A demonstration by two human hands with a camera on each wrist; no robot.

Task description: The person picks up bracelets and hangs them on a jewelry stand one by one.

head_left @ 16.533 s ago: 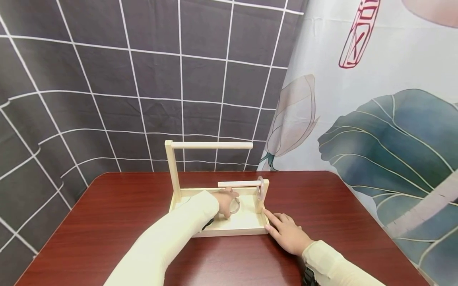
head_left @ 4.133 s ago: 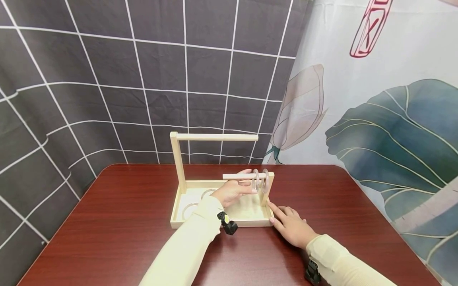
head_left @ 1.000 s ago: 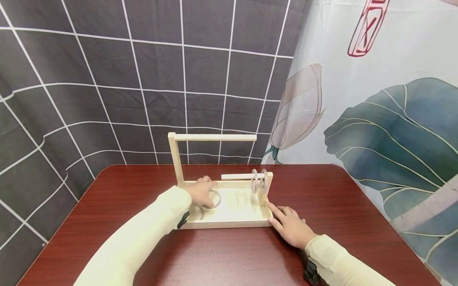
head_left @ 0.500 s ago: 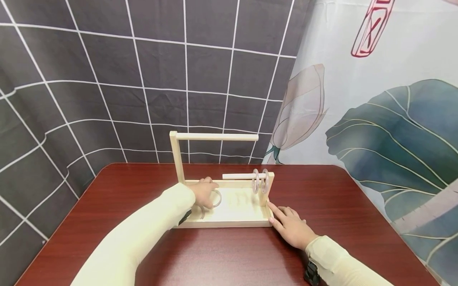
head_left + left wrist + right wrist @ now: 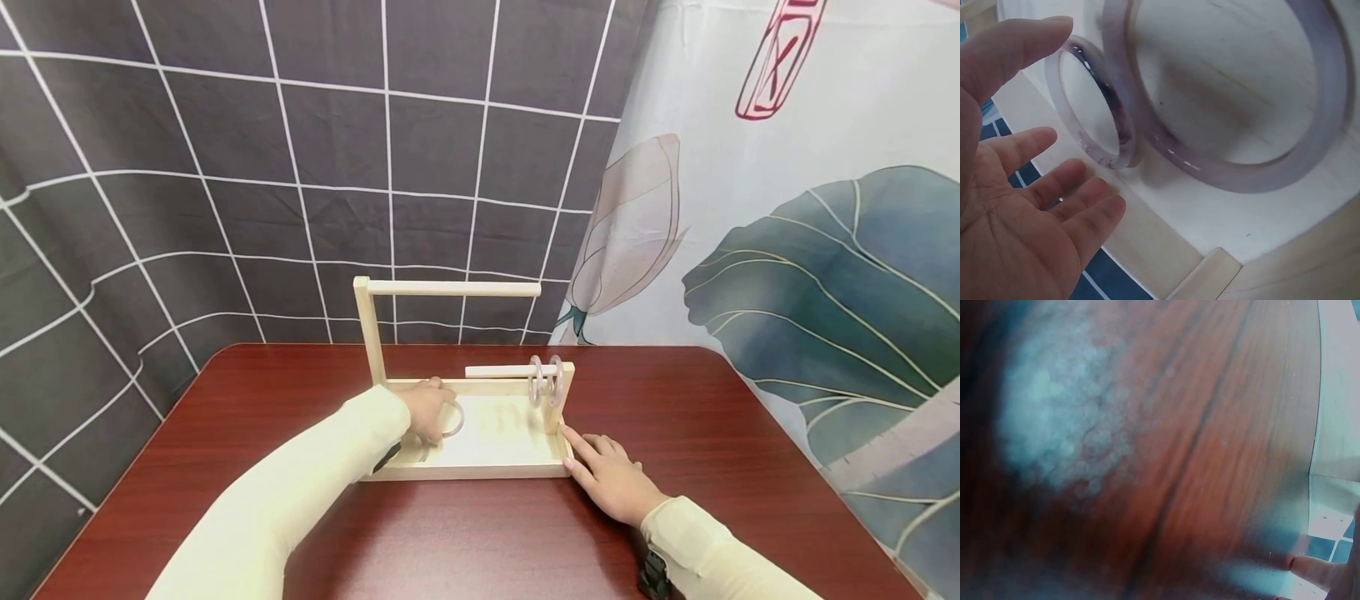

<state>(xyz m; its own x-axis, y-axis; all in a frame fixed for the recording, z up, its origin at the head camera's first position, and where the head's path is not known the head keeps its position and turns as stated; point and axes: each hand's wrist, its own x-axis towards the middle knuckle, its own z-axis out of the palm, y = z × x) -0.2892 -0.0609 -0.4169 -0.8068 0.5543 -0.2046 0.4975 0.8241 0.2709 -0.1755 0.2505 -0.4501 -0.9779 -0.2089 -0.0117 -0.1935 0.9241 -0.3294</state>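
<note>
Tall post (image 5: 371,333) at left, carrying the upper bar (image 5: 453,288); a forearm lifted carelessly could knock either. Left hand (image 5: 426,409) is low over the tray (image 5: 480,472), not grasping: thumb and fingers apart. Two loose rings in the tray: near ring (image 5: 1241,178) on the wrist-camera side, far ring (image 5: 1110,94) beside the thumb and fingertips. They look touching or overlapping in the wrist view, can't tell which. Risk: pinching one drags the other, or a smooth rim slips on a shallow grip. Lower bar (image 5: 495,372) has its free end pointing left, two hung rings (image 5: 539,385) near the short post (image 5: 558,417); a bump there could set them swinging or sliding. Right hand (image 5: 611,479): fingers extended against the tray's right end, gripping nothing. If that contact eases, tray could skid on the surface (image 5: 487,542).
</note>
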